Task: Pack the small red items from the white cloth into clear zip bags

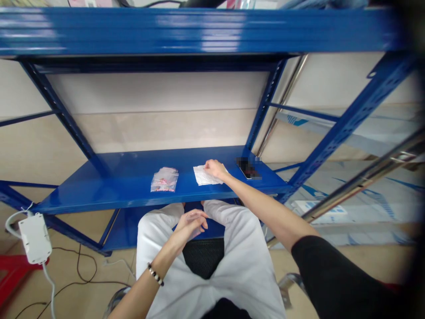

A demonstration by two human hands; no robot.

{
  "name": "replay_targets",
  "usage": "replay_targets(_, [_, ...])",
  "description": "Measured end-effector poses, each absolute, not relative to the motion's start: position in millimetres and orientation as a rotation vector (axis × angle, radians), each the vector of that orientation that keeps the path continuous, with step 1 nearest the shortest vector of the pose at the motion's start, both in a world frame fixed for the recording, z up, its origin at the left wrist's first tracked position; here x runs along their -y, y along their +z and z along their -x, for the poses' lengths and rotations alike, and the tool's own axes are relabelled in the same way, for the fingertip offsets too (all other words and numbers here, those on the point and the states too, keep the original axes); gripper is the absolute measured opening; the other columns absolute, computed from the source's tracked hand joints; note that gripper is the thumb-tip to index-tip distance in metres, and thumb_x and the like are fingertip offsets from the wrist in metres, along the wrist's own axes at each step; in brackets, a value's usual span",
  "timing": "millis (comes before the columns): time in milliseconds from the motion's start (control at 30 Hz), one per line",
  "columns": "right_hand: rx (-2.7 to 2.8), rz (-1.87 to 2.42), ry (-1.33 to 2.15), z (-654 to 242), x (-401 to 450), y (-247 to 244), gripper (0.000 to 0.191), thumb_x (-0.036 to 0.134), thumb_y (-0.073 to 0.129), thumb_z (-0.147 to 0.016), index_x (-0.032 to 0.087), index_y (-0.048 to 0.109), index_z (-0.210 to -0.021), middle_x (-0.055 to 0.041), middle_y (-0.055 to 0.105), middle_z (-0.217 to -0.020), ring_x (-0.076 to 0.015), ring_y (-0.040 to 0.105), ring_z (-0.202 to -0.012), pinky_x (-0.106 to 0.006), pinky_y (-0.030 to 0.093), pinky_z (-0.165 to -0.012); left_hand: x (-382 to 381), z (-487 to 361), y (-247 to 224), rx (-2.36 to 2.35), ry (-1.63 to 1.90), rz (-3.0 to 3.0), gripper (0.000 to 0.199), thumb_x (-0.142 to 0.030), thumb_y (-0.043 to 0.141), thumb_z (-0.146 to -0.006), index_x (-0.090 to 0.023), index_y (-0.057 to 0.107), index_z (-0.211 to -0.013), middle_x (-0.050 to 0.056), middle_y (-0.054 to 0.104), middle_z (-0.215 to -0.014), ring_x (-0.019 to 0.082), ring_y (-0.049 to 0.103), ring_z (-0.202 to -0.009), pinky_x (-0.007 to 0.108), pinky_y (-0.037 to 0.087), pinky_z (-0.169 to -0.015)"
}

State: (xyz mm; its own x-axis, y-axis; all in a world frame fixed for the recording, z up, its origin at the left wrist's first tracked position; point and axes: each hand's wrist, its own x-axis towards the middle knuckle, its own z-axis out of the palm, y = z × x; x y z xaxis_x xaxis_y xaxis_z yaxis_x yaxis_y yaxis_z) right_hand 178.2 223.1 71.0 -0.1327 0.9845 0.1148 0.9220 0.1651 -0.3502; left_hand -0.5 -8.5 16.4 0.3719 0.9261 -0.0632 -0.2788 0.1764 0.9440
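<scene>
My right hand reaches down to a white sheet, like a tissue, lying on the blue shelf. Its fingertips are pinched together over the sheet; anything tiny between them is hidden. Above my lap, my left hand is curled around a thin clear plastic piece, whose exact shape I cannot make out. To the left of the sheet lies a clear zip bag with small pink and red pieces inside. A dark phone, partly blurred out, lies to the right of the sheet.
A blue upper shelf beam crosses in front of me, with assorted items above it. A white power box hangs at the left, with cables on the floor below. Metal tubes and wrapped panels stand at the right.
</scene>
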Motion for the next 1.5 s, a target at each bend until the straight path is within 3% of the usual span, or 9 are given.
replay_targets(167, [1.929, 1.564, 0.363, -172.0, -197.7, 84.8, 0.016, 0.030, 0.063, -0.086, 0.017, 0.070, -0.087, -0.0101, 0.074, -0.094, -0.0204, 0.069, -0.085, -0.026, 0.049, -0.073, 6.9, 2.7, 15.4, -0.798, 0.976, -1.089, 0.035, -0.045, 0.070, -0.081, -0.015, 0.068, -0.098, 0.007, 0.067, -0.079, 0.013, 0.060, -0.069, 0.024, 0.046, -0.067])
replay_targets(333, [1.756, 1.064, 0.880, -162.2, -92.1, 69.2, 0.021, 0.036, 0.068, -0.082, 0.016, 0.064, -0.087, -0.0047, 0.071, -0.077, -0.0156, 0.065, -0.059, -0.026, 0.050, -0.059, 2.6, 2.2, 6.0, -0.871, 0.996, -1.258, 0.028, -0.037, 0.081, -0.069, -0.015, 0.069, -0.081, 0.005, 0.067, -0.080, 0.014, 0.059, -0.073, 0.024, 0.045, -0.069])
replay_targets(433, [1.788, 0.992, 0.963, -162.5, -19.6, 50.3, 0.018, 0.036, 0.069, -0.082, 0.018, 0.067, -0.085, -0.0041, 0.071, -0.078, -0.0159, 0.065, -0.064, -0.027, 0.050, -0.060, 3.7, 0.1, -4.0, -0.887, 0.966, -1.331, 0.027, -0.035, 0.081, -0.068, -0.013, 0.069, -0.076, 0.004, 0.066, -0.077, 0.014, 0.058, -0.072, 0.026, 0.045, -0.070])
replay_targets(567, [1.768, 1.028, 0.818, -169.4, 25.6, 30.9, 0.015, 0.033, 0.065, -0.086, 0.020, 0.072, -0.089, -0.0061, 0.072, -0.086, -0.0177, 0.065, -0.075, -0.028, 0.050, -0.063, 10.5, -1.9, -11.8, -0.891, 0.870, -1.423, 0.027, -0.034, 0.080, -0.068, -0.011, 0.067, -0.075, 0.002, 0.063, -0.071, 0.012, 0.055, -0.066, 0.026, 0.045, -0.068])
replay_targets(967, [1.733, 0.949, 0.698, -184.3, 24.9, 33.8, 0.011, 0.026, 0.064, -0.088, 0.022, 0.073, -0.094, -0.0062, 0.069, -0.090, -0.0188, 0.062, -0.080, -0.030, 0.048, -0.061, 15.1, -9.1, -10.2, -0.814, 0.797, -1.452, 0.017, -0.028, 0.072, -0.078, -0.012, 0.068, -0.082, 0.005, 0.067, -0.083, 0.015, 0.060, -0.079, 0.027, 0.045, -0.079])
replay_targets(1300, [1.899, 0.875, 0.712, -177.5, 26.9, 25.9, 0.015, 0.024, 0.060, -0.090, 0.024, 0.072, -0.101, -0.0071, 0.066, -0.103, -0.0224, 0.059, -0.100, -0.039, 0.046, -0.090, 23.5, -11.7, -8.2, -0.758, 0.845, -1.140, 0.025, -0.029, 0.078, -0.071, -0.011, 0.067, -0.083, 0.003, 0.064, -0.076, 0.013, 0.060, -0.069, 0.025, 0.047, -0.069])
replay_targets(1500, [1.801, 0.947, 0.841, -180.3, 17.4, 12.9, 0.012, 0.031, 0.063, -0.088, 0.021, 0.068, -0.085, -0.0059, 0.065, -0.094, -0.0209, 0.060, -0.091, -0.034, 0.046, -0.078, 27.2, -12.1, -8.1, -0.614, 0.840, -1.034, 0.037, -0.034, 0.079, -0.073, -0.011, 0.069, -0.100, 0.012, 0.071, -0.095, 0.021, 0.068, -0.087, 0.031, 0.052, -0.078])
